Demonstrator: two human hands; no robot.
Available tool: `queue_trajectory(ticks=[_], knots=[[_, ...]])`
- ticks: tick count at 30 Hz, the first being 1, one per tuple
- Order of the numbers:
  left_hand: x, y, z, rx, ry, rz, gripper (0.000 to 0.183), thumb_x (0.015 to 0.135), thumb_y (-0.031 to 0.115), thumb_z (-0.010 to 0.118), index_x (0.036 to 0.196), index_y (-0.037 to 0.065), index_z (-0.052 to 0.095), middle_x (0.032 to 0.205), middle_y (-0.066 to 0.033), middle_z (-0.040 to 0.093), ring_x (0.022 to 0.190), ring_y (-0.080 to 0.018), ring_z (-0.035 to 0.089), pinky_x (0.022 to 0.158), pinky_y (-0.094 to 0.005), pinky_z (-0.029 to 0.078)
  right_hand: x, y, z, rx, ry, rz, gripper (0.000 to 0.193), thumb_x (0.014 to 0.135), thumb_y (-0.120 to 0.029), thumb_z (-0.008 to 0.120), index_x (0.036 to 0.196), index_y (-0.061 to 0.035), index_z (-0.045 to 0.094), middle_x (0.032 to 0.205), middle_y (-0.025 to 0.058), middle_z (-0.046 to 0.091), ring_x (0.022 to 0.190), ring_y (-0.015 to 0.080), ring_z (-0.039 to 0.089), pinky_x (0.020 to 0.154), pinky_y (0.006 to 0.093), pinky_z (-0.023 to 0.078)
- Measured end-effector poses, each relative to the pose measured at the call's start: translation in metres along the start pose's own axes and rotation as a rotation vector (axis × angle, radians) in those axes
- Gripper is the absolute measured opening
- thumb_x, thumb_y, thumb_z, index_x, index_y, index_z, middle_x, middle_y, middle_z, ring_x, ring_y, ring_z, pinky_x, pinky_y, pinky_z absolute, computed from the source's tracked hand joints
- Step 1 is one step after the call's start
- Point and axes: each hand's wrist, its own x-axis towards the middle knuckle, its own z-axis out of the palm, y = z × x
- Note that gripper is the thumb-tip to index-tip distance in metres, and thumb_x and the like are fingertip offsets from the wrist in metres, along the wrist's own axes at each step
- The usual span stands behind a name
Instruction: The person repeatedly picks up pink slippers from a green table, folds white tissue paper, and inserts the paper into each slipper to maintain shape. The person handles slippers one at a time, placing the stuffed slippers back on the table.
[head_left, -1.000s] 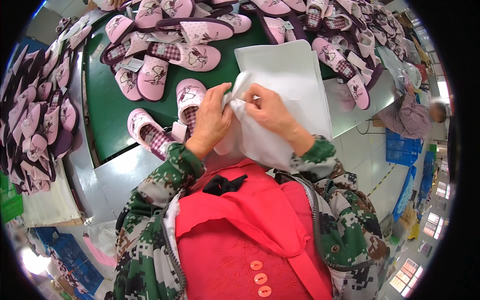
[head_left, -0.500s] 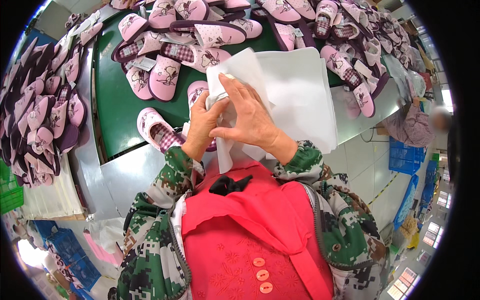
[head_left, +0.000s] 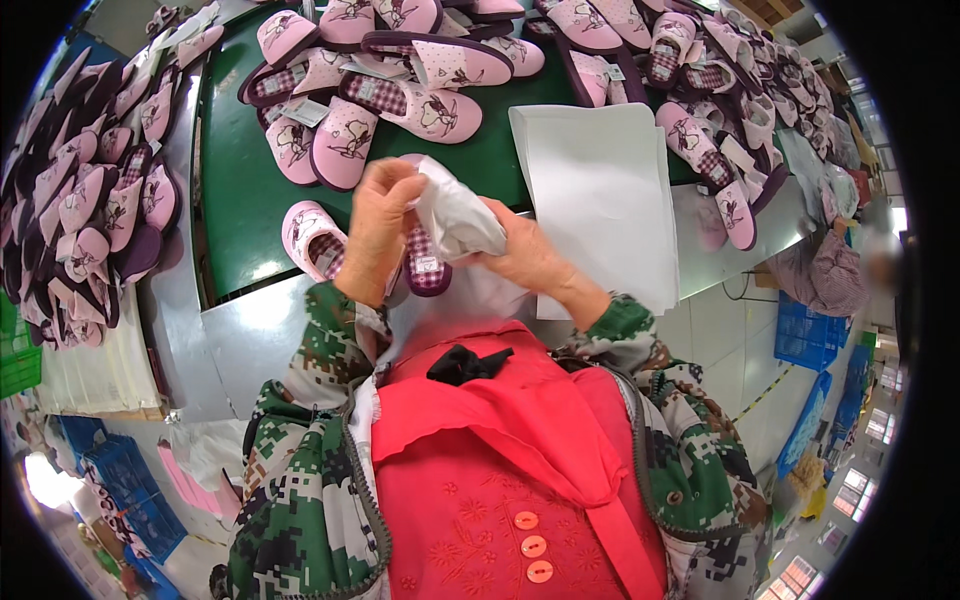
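A crumpled wad of thin white paper [head_left: 460, 212] is held above the table edge. My left hand [head_left: 378, 228] has curled fingers closed at its left end, while my right hand [head_left: 535, 258] grips the right end. Under the wad lies a pink slipper [head_left: 428, 268] with a purple checked insole; its toe is mostly hidden by the paper and my left hand. Left of my left wrist, a second pink slipper [head_left: 312, 238] rests on the table. To the right of my right hand is a stack of flat white paper sheets [head_left: 600, 190].
Piled pink slippers [head_left: 430, 112] cover the far part of the green tabletop [head_left: 235, 200]. More slippers heap up at the left [head_left: 90, 210] and far right [head_left: 735, 150]. A metal table edge [head_left: 260, 335] runs in front of me. Blue crates [head_left: 808, 330] stand on the floor at right.
The loose sheet has left the top of the stack and is now crumpled between my hands. Both hands have turned, and the slipper below them shows more.
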Motion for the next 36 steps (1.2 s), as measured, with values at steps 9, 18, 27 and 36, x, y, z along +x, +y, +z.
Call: queue_trajectory(ticks=[9, 18, 27, 36], knots=[[-0.012, 0.010, 0.006, 0.903, -0.665, -0.087, 0.079, 0.061, 0.026, 0.077, 0.127, 0.002, 0.041, 0.106, -0.0105, 0.057, 0.096, -0.0189, 0.055, 0.083, -0.0326, 0.044, 0.012, -0.028, -0.010, -0.429, 0.170, -0.438, 0.038, 0.058, -0.012, 0.070, 0.094, -0.0114, 0.059, 0.095, 0.0091, 0.054, 0.085, 0.0296, 0.055, 0.074, 0.0382, 0.046], [-0.028, -0.013, 0.016, 0.452, -0.391, -0.068, 0.086, 0.062, 0.023, 0.075, 0.133, -0.001, 0.032, 0.122, -0.0151, 0.047, 0.110, -0.0226, 0.049, 0.093, -0.0321, 0.040, 0.012, -0.006, 0.006, 0.135, 0.280, -0.487, 0.040, 0.056, -0.016, 0.073, 0.092, -0.0076, 0.061, 0.099, 0.0129, 0.055, 0.098, 0.0323, 0.051, 0.089, 0.0392, 0.040], [-0.029, -0.020, 0.011, -0.010, -0.456, -0.275, 0.069, 0.075, 0.035, 0.068, 0.128, 0.001, 0.038, 0.113, -0.0073, 0.052, 0.100, -0.0180, 0.055, 0.084, -0.0290, 0.046, -0.005, -0.036, -0.006, 0.418, 0.192, -0.171, 0.042, 0.065, -0.007, 0.059, 0.106, -0.0056, 0.056, 0.108, 0.0124, 0.053, 0.105, 0.0270, 0.047, 0.095, 0.0350, 0.036], [-0.041, -0.054, 0.002, -0.559, -0.362, -0.472, 0.035, 0.089, 0.033, 0.054, 0.117, 0.012, 0.046, 0.105, -0.0024, 0.054, 0.092, -0.0148, 0.054, 0.080, -0.0294, 0.046, 0.013, -0.046, 0.006, -0.029, 0.705, -0.574, 0.041, 0.072, -0.028, 0.055, 0.105, -0.0055, 0.057, 0.105, 0.0144, 0.056, 0.101, 0.0323, 0.050, 0.091, 0.0414, 0.037]])
